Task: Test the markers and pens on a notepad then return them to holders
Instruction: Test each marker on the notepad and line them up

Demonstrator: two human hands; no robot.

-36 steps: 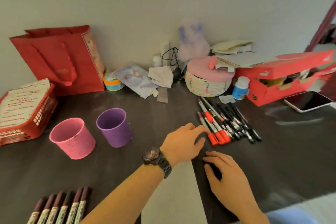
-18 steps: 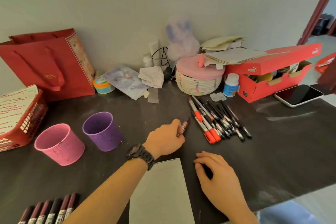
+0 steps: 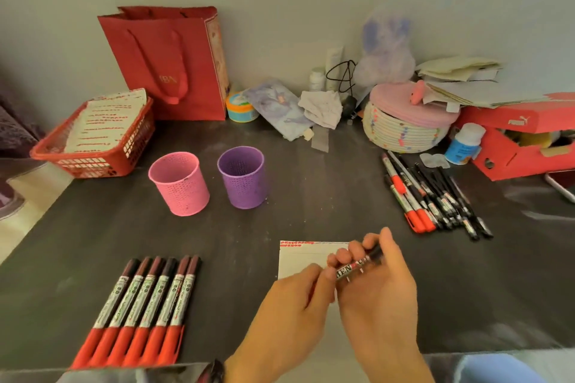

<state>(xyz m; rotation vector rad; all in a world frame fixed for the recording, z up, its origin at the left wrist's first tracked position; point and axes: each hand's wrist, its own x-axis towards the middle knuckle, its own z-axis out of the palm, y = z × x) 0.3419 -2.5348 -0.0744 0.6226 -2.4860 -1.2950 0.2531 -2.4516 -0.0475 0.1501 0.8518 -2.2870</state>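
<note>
Grip first: R hand has fingers curled round the barrel of a marker, palm turned toward camera-left, back of hand up; L hand pinches the same marker's lower-left end w/ fingertips, knuckles up. Both grips are closed on it. Marker is held tilted, dark end up-right, printed barrel showing btwn the two hands, lifted off the tabletop. Can't tell if cap is on or off, that end is hidden by L fingers. Hands sit over the near-right part of the notepad, which lies flat at front-centre w/ red print along its top edge. L wrist w/ watch enters at bottom edge, R forearm from bottom right. Pink holder and purple holder stand upright just beside each other, well behind the notepad. Row of six markers lies front-left, red ends nearest camera. Pile of pens and markers lies on the right, near a red shoebox.
</note>
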